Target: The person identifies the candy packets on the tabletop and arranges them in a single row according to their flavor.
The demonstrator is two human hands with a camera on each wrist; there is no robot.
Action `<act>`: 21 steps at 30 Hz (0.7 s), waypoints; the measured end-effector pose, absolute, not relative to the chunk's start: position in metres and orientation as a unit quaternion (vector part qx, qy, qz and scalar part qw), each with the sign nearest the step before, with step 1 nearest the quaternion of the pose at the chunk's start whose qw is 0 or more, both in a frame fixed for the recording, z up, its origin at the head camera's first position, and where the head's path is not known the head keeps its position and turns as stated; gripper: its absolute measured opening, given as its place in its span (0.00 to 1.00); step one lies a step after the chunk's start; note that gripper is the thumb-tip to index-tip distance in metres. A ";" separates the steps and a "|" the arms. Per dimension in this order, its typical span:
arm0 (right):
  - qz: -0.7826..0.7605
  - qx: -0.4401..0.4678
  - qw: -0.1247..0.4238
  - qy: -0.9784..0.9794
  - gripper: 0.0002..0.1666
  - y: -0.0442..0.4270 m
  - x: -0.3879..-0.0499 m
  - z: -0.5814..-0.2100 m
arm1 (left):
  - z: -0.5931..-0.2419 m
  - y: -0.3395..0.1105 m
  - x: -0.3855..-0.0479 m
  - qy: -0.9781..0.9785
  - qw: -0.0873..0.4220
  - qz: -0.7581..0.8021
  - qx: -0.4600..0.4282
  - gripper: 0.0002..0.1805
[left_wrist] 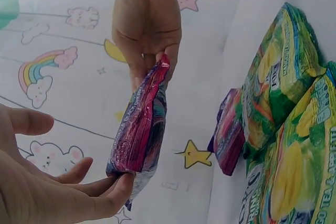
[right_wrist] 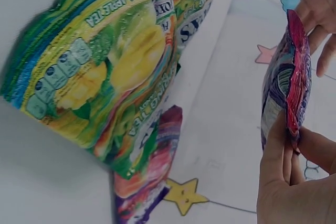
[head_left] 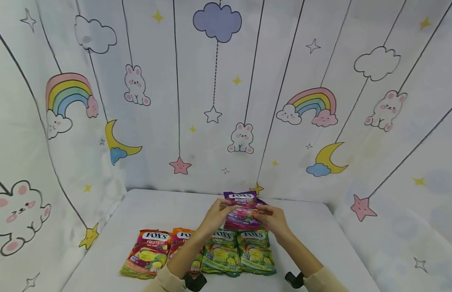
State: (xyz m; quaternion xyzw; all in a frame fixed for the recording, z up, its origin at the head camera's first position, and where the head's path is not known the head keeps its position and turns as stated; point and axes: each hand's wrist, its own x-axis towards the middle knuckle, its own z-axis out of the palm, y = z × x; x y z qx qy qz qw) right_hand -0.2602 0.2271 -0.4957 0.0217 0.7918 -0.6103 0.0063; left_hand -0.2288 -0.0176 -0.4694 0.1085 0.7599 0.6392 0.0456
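Observation:
Both hands hold up a purple and pink FOX'S Berries candy bag (head_left: 240, 221) above the far part of the table. My left hand (head_left: 215, 215) grips its left edge, and my right hand (head_left: 276, 220) pinches the right edge between thumb and fingers. Seen edge-on in the left wrist view, the held candy bag (left_wrist: 137, 129) spans from one hand to the other. Behind it, a second purple candy bag (right_wrist: 155, 174) lies on the table, mostly hidden in the head view. Two green FOX'S Spring Tea bags (head_left: 255, 253) lie side by side just below the hands.
Left of the green bags lie two orange-red FOX'S Fruits bags (head_left: 150, 253), one partly covered by the left forearm. The white table (head_left: 320, 239) meets a cloth backdrop (head_left: 211, 142) printed with rabbits, stars and rainbows at its back and sides.

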 end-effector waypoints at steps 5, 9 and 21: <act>-0.600 0.027 0.004 0.799 0.22 0.235 -0.247 -0.492 | -0.474 -0.008 -0.227 0.753 0.056 0.647 0.109 0.28; -0.614 0.027 0.007 0.789 0.21 0.244 -0.247 -0.499 | -0.477 -0.002 -0.225 0.752 0.068 0.646 0.111 0.30; -0.616 0.040 -0.001 0.786 0.21 0.264 -0.241 -0.511 | -0.488 0.015 -0.225 0.758 0.058 0.635 0.137 0.31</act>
